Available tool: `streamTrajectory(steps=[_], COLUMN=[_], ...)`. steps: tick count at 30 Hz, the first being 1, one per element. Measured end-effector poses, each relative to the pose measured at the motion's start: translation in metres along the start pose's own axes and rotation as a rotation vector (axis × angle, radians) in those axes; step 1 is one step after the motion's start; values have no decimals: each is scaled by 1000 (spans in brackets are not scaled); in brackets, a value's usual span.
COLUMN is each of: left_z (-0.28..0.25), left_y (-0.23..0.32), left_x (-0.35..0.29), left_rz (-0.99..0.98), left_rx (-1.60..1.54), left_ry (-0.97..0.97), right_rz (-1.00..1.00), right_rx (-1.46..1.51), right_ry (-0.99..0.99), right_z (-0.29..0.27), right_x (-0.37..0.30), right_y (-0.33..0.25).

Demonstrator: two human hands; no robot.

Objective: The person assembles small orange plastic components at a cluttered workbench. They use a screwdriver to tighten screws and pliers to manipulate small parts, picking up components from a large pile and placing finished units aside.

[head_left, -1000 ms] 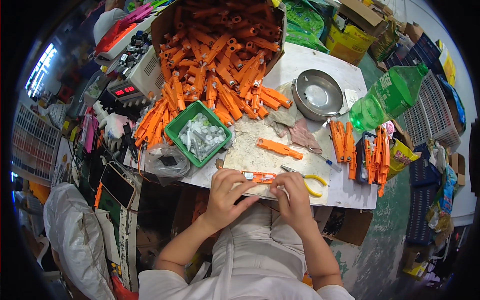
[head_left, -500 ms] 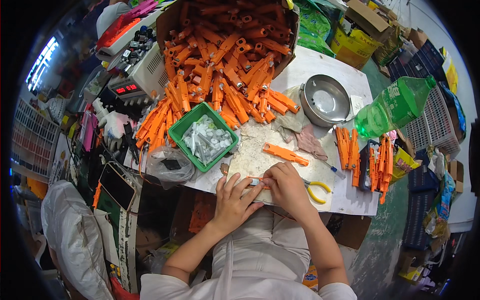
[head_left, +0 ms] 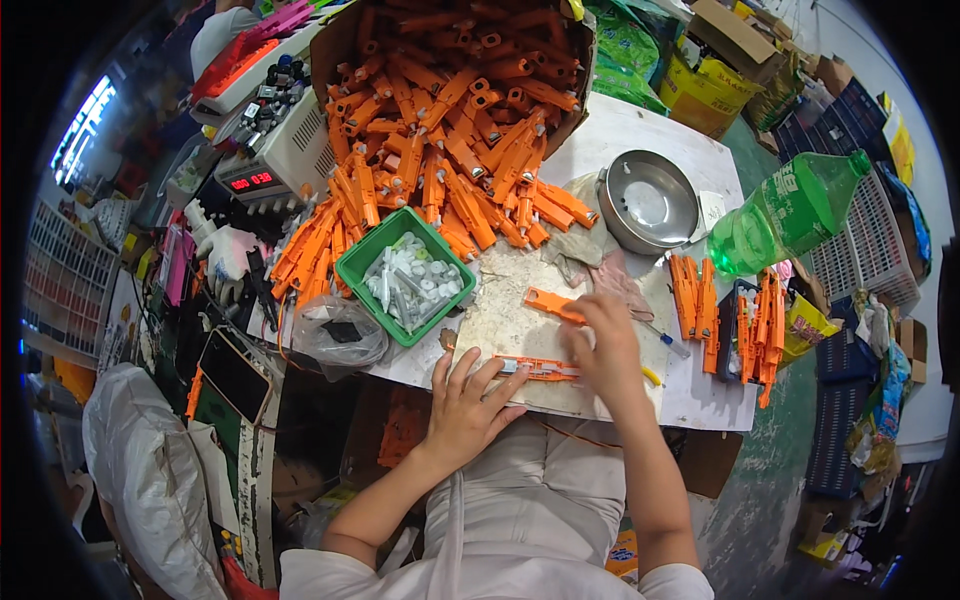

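My left hand (head_left: 462, 403) rests at the front of a worn pale board (head_left: 490, 330). Its fingertips hold the left end of an open orange plastic housing half (head_left: 550, 370) with small parts inside. My right hand (head_left: 607, 352) is raised off that piece, its fingers smeared by motion. Those fingers overlap the right end of another long orange housing half (head_left: 545, 302) lying farther back; whether they touch it I cannot tell. Behind my right hand, yellow-handled pliers (head_left: 651, 376) are mostly hidden.
A carton (head_left: 330, 45) spills orange housings (head_left: 440, 130) over the table's back. A green tray (head_left: 350, 270) of small white parts stands left of the board. To the right are a metal bowl (head_left: 652, 200), a green bottle (head_left: 785, 215), a screwdriver (head_left: 672, 343) and stacked orange pieces (head_left: 690, 295).
My right hand has lifted off the housing half and moved right and away from me, toward the other piece. It uncovers the housing half and now covers most of the pliers. My left hand stays.
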State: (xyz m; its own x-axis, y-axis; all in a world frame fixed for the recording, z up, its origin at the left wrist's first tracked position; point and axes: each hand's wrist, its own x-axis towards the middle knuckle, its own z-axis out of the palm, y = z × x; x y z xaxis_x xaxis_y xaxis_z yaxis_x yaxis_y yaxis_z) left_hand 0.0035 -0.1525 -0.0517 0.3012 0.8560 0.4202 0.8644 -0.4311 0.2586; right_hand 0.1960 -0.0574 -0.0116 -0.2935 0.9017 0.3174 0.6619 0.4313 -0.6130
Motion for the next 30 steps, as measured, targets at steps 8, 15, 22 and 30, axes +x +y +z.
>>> streamTrajectory(steps=[8,15,22,30], left_z=[-18,-29,-21,-13], left_y=[-11,-19,-16,-19], left_x=[4,13,27,37], left_rz=[-72,-110,-69,2], left_rx=[-160,-284,-340,-368], left_ry=[128,127,64,76], right_rz=[-36,-158,-212,-216], right_rx=[-25,-34,-63,-60], right_ry=[-16,-179,-160,-167], right_z=[-15,-21,-14,-10], right_x=[-8,-36,-34,-33], right_y=[13,-16,-17,-12])
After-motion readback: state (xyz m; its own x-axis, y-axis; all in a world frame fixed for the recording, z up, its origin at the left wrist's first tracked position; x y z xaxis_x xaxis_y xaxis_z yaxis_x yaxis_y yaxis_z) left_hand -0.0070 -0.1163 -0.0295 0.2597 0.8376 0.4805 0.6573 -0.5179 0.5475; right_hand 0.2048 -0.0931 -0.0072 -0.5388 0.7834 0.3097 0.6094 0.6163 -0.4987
